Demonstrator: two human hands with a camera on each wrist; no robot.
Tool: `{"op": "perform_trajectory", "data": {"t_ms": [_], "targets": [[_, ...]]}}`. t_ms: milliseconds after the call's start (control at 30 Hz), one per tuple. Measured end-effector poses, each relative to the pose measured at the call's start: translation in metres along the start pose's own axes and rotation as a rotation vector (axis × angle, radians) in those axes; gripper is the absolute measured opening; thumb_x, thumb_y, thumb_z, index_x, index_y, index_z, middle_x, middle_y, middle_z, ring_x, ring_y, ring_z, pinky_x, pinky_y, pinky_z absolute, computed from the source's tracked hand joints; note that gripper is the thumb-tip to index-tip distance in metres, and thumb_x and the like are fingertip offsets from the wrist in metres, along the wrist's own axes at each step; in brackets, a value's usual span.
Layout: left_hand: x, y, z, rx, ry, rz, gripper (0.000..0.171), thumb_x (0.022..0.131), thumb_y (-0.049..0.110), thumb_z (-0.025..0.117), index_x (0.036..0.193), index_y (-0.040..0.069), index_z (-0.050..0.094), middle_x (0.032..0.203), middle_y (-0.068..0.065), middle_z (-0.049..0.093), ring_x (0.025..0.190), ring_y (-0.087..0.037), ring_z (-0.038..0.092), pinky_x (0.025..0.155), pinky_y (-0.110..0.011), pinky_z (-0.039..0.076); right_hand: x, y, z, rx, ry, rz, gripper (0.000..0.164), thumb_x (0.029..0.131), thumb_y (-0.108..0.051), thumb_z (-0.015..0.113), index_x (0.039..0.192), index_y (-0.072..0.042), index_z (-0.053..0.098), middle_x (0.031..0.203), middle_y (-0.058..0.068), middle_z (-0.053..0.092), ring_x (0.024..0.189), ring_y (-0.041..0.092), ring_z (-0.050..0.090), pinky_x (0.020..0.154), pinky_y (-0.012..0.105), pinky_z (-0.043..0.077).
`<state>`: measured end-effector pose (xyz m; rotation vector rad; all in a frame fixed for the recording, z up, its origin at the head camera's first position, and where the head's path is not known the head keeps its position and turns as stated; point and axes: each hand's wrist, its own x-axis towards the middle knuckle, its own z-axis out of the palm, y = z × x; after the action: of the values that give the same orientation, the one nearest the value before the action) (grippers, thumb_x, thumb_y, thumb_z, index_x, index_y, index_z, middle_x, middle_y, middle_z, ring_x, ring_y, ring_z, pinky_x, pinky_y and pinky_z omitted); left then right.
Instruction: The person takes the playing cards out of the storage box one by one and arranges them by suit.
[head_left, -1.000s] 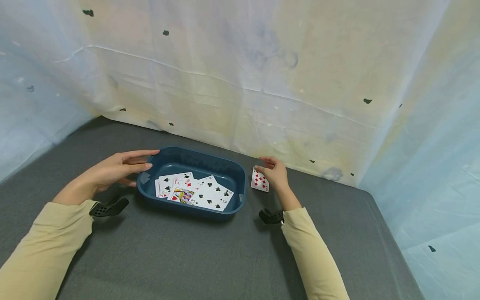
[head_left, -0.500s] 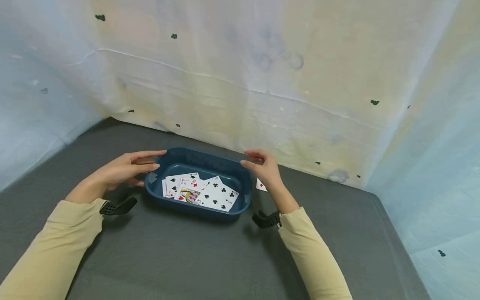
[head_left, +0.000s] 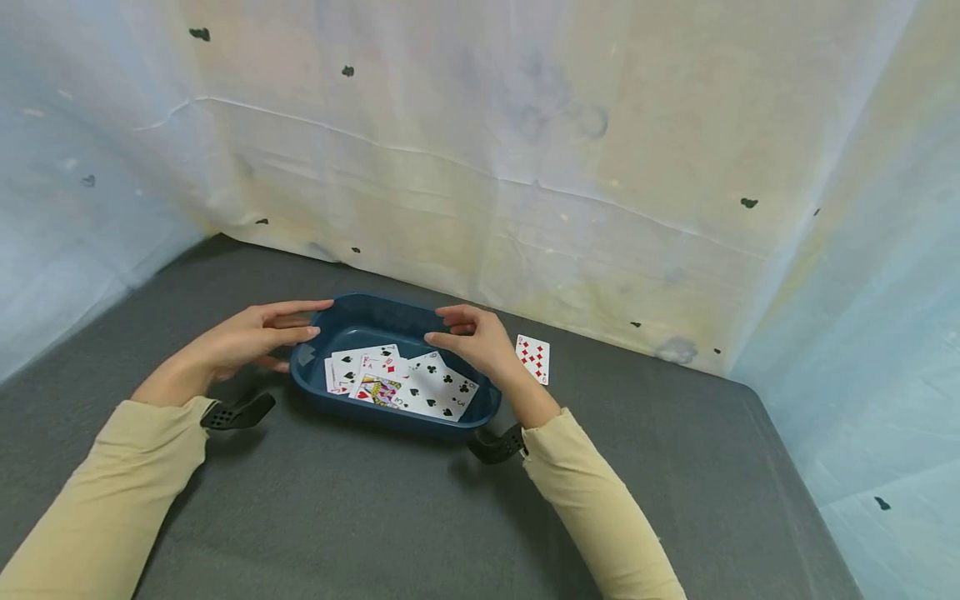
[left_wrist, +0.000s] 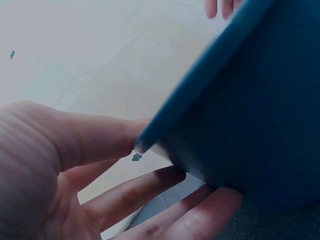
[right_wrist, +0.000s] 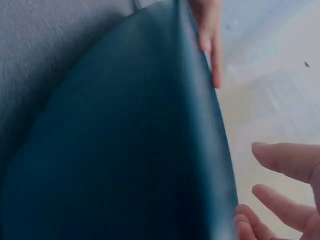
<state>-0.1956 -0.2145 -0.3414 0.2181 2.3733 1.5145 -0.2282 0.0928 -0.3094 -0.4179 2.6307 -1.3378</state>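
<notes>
"One blue tray (head_left: 397,422) on the counter (head_left: 337,517), overlapping playing cards (head_left: 435,390) inside. Why the left hand (head_left: 240,340)?"

"Thumb at the rim, fingers against the outer wall: a loose grip, probably steadying it."

"And the right hand (head_left: 482,343)?"

"Parted fingers above the tray's right end, nothing visibly held; a lone diamond card (head_left: 534,358) lies just outside."

Dark grey, matte tabletop with a rounded corner, spreading below all fingers (head_left: 337,517). Directly on it: deep blue, rounded-rectangular, plastic-looking tub (head_left: 397,421), left end touching the left fingers (head_left: 300,307); white rectangular playing card with red diamonds (head_left: 532,360), face up, right of the right fingers (head_left: 461,313).
</notes>
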Motion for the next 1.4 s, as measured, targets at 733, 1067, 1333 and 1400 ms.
{"op": "perform_trajectory", "data": {"t_ms": [733, 1067, 1333, 1400], "targets": [[0.002, 0.001, 0.002, 0.0, -0.016, -0.002, 0.066, 0.099, 0.038, 0.052, 0.154, 0.019, 0.022, 0.153, -0.025, 0.027, 0.134, -0.045, 0.037, 0.09, -0.053, 0.05, 0.001, -0.001, 0.048, -0.211, -0.179, 0.08, 0.051, 0.076, -0.025, 0.082, 0.122, -0.01, 0.065, 0.114, 0.008, 0.064, 0.099, 0.018, 0.056, 0.078, 0.027, 0.046], [-0.001, 0.0, 0.001, -0.005, -0.01, -0.009, 0.067, 0.098, 0.039, 0.054, 0.154, 0.019, 0.023, 0.153, -0.023, 0.029, 0.134, -0.045, 0.037, 0.09, -0.052, 0.051, -0.003, -0.004, 0.059, -0.451, -0.148, 0.089, 0.064, 0.069, -0.039, 0.086, 0.123, -0.015, 0.062, 0.108, 0.002, 0.066, 0.101, 0.019, 0.051, 0.082, 0.033, 0.032], [-0.001, 0.002, 0.001, -0.012, -0.017, -0.005, 0.07, 0.096, 0.043, 0.054, 0.154, 0.018, 0.023, 0.154, -0.023, 0.026, 0.135, -0.045, 0.035, 0.091, -0.053, 0.05, -0.002, -0.003, 0.052, -0.348, -0.124, 0.049, 0.053, 0.075, -0.041, 0.08, 0.118, -0.014, 0.065, 0.107, 0.005, 0.062, 0.102, 0.021, 0.05, 0.087, 0.038, 0.035], [-0.002, 0.003, 0.001, -0.014, -0.018, -0.01, 0.069, 0.096, 0.043, 0.055, 0.154, 0.019, 0.023, 0.155, -0.022, 0.025, 0.135, -0.045, 0.035, 0.091, -0.053, 0.05, -0.002, -0.003, 0.051, -0.286, -0.114, 0.021, 0.042, 0.082, -0.037, 0.075, 0.115, -0.014, 0.067, 0.108, 0.006, 0.063, 0.101, 0.021, 0.051, 0.087, 0.038, 0.038]]}}
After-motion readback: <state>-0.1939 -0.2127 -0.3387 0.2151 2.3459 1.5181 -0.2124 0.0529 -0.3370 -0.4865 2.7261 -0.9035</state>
